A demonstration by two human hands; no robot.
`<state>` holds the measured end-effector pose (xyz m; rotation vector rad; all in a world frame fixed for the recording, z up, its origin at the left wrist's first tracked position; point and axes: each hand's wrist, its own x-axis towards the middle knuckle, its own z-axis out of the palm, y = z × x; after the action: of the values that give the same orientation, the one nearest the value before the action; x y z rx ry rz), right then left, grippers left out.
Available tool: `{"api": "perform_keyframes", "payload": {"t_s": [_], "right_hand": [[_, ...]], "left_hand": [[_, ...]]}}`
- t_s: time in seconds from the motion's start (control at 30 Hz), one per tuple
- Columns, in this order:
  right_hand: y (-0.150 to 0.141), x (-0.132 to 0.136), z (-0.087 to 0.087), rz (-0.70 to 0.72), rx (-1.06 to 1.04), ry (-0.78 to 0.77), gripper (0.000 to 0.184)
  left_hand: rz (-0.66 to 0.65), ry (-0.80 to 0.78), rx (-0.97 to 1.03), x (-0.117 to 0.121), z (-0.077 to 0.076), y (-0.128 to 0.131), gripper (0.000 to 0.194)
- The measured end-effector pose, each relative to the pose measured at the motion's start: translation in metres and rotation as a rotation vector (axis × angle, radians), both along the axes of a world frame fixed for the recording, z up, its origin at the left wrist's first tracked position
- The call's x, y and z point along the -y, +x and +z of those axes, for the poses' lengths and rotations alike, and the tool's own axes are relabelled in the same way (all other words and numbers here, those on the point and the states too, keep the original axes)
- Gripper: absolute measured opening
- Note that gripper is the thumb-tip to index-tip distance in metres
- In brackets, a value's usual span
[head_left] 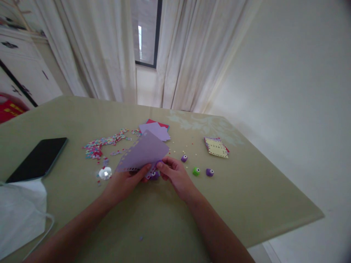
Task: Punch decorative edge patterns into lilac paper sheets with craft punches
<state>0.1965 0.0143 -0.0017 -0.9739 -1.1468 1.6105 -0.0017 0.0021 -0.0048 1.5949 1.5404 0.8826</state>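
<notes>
A sheet of light purple paper (149,148), with rows of punched holes along its left and lower edges, is tilted up above the table. My left hand (128,184) grips its lower edge between thumb and fingers. At the paper's lower right corner, my right hand (175,173) is closed in a pinch on the edge. Just below the paper, between my hands, a small purple piece with an eye (155,175) is partly covered; whether it is held or lying on the table I cannot tell. To the right lie a green piece with an eye (196,171) and two purple ones (210,172).
Colourful paper confetti (102,145) is scattered left of my hands, near a shiny clear disc (105,173). Behind are stacked purple and red papers (155,130). Punched yellow paper (216,147) tops a pile at right. A phone (38,159) and white face mask (22,215) lie left.
</notes>
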Motion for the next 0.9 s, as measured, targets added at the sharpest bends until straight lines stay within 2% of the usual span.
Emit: {"api": "perform_keyframes", "payload": {"t_s": [0.17,0.3,0.43,0.57,0.7,0.9], "right_hand": [[0.003,-0.002,-0.004,0.051,0.078,0.014,0.049],[0.004,-0.001,-0.003,0.049,0.125,0.008,0.052],[0.002,0.0,-0.001,0.076,0.127,0.037,0.05],[0.001,-0.001,-0.003,0.038,0.115,0.019,0.05],[0.001,-0.002,-0.006,0.023,0.098,-0.01,0.051],[0.001,-0.001,-0.005,0.012,0.104,0.003,0.052]], "left_hand": [[-0.072,0.037,0.112,-0.004,-0.004,0.001,0.044],[-0.092,0.027,0.202,-0.004,0.0,0.005,0.038],[-0.09,0.027,0.227,-0.002,0.007,0.008,0.04],[-0.072,0.023,0.244,-0.001,0.011,0.009,0.037],[-0.063,0.043,0.309,-0.002,0.011,0.009,0.034],[-0.075,0.061,0.262,-0.003,0.006,0.007,0.033]]}}
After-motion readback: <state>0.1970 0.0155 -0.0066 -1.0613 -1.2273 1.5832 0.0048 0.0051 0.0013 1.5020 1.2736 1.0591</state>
